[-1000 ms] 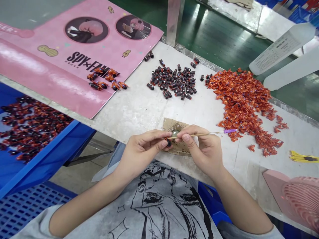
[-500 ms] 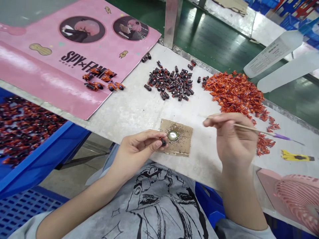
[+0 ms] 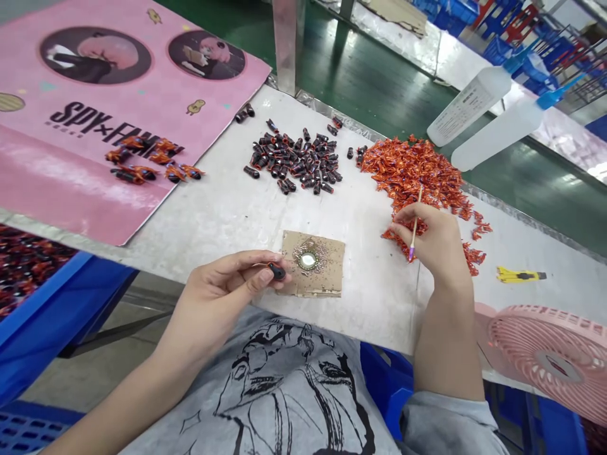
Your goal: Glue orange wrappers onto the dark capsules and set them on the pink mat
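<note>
Flanking cardboard, left hand pinches black part, right hand grips stick; joined pieces lie left, unjoined orange pieces right.

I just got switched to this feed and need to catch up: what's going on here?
A person's left hand holds a small black piece in its fingers, beside a cardboard square with a round glossy spot on it. The right hand holds a thin stick while its fingers are at the near edge of the orange pile; whether they grip a piece is unclear. More black parts lie loose on the table.
</note>
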Motion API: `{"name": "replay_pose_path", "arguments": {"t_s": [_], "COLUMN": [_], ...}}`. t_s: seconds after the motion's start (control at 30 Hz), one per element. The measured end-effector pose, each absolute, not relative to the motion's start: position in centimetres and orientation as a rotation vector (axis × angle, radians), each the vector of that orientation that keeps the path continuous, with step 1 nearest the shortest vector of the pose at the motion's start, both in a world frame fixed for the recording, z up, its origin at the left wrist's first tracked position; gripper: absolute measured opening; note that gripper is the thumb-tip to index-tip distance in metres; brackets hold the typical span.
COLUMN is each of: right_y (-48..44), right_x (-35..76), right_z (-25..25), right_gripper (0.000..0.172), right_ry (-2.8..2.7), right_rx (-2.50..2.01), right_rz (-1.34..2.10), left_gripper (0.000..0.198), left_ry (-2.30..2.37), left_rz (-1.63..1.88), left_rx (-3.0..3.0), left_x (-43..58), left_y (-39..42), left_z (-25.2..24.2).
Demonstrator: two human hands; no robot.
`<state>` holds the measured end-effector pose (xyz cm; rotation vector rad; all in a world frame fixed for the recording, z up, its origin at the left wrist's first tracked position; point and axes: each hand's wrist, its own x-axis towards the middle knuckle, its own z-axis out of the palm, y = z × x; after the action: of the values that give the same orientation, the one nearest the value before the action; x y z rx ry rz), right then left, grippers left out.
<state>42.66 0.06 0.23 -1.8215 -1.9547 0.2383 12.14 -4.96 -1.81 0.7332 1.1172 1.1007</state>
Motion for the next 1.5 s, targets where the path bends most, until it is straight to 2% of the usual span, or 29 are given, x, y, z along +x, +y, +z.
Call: {"name": "replay_pose_path", "arguments": {"t_s": [0.2,0.47,0.63,0.8,0.97,1.1,1.17,1.27,1.33,1.4,1.5], "right_y": [0.1,0.1,0.1,0.1,0.0,-0.5,-1.2,-2.8,-3.8,-4.4,-4.7], "right_x": [42.0,41.6,41.7,42.5,43.2,40.7,38.0,34.1,32.4,31.7,31.6], "right_z": [-0.5,-0.8,-0.9,-1.5,-0.4,1.5,1.8,1.4,1.1,1.1,1.5], "right_gripper": [0.014,0.014,0.009,0.014,0.013,0.007,0.012,0.018,0.019,0.015,0.007], "right_ry": [-2.183,-2.166,-2.167,-2.144,-2.003,-1.668,-1.531,-1.512,-1.452,-1.433,-1.479], "right_rx": [-1.865,-1.801,-1.802,-1.76,-1.812,-1.79,-1.599,-1.404,-1.341,-1.257,-1.097], "right_rz": [0.272,0.039,0.123,0.108,-0.044,-0.142,0.045,0.663,0.955,1.126,1.204], "left_gripper": [0.026,0.019,0.016,0.015,0.015,0.019,0.022,0.023,0.021,0.02,0.019], "left_ry": [1.006,0.783,0.714,0.704,0.644,0.538,0.48,0.44,0.466,0.529,0.585], "left_rz": [1.038,0.97,0.982,0.976,0.999,1.003,0.977,0.963,1.033,1.127,1.233], "left_rx": [0.61,0.545,0.519,0.544,0.547,0.514,0.515,0.561,0.58,0.572,0.544], "left_x": [11.7,12.0,12.1,11.9,12.0,12.9,13.6,14.7,15.2,15.4,15.0], "left_y": [-4.6,-4.8,-5.2,-5.4,-5.4,-5.3,-5.3,-5.4,-5.5,-5.5,-5.5], "left_z": [-1.4,-0.8,-0.8,-0.6,-0.7,-0.9,-0.8,-0.5,-0.3,-0.2,-0.1]}}
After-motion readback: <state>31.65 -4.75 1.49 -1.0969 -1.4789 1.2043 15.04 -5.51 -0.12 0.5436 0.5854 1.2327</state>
